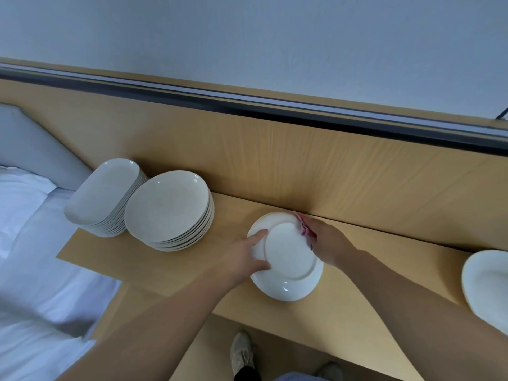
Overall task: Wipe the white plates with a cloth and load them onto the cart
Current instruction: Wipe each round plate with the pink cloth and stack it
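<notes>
Plate (288, 259) between both hands (242, 259)

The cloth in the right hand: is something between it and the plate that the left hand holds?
Nothing visible. The pink cloth in the right hand already lies against the far rim of the plate, which the left hand grips at its left edge.

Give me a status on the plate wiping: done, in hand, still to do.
Done: cannot tell; no cart is in view, and a white dish at the right edge may or may not be wiped. In hand: the left hand steadies a plate on the wooden shelf while the right hand presses a pink cloth to its far rim. Left: two stacks, round plates and oval plates.
</notes>
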Action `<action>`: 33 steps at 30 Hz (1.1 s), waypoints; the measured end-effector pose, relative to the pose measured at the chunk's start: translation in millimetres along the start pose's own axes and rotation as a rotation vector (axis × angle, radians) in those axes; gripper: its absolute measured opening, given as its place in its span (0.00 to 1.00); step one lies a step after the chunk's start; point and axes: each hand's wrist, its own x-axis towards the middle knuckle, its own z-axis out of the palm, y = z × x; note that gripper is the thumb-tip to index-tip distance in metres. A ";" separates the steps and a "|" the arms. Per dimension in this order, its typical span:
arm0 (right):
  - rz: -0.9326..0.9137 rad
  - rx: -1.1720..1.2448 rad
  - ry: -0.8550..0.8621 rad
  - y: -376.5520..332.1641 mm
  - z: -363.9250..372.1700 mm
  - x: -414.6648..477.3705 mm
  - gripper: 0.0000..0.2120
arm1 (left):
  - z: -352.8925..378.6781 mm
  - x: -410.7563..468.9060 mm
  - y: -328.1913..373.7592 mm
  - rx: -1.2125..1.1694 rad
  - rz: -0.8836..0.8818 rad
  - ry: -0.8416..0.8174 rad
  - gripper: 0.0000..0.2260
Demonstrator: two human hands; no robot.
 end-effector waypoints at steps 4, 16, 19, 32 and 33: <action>0.130 0.166 0.082 5.4 17.1 -33.9 0.25 | 0.7 -2.4 -2.0 -0.007 -0.008 -0.004 0.38; 0.092 0.370 -0.020 9.9 -1.8 -15.3 0.29 | 4.8 -7.5 7.8 0.081 -0.015 -0.070 0.41; 0.099 0.372 -0.037 6.1 -2.3 -5.0 0.28 | 7.8 -5.3 6.5 0.032 -0.077 -0.031 0.43; 0.275 0.518 0.279 2.4 30.8 -60.6 0.28 | 40.2 -17.9 14.1 -0.037 -0.049 0.067 0.45; 0.276 0.520 0.282 3.8 29.2 -59.6 0.28 | 43.7 -19.2 13.4 -0.054 -0.043 0.075 0.45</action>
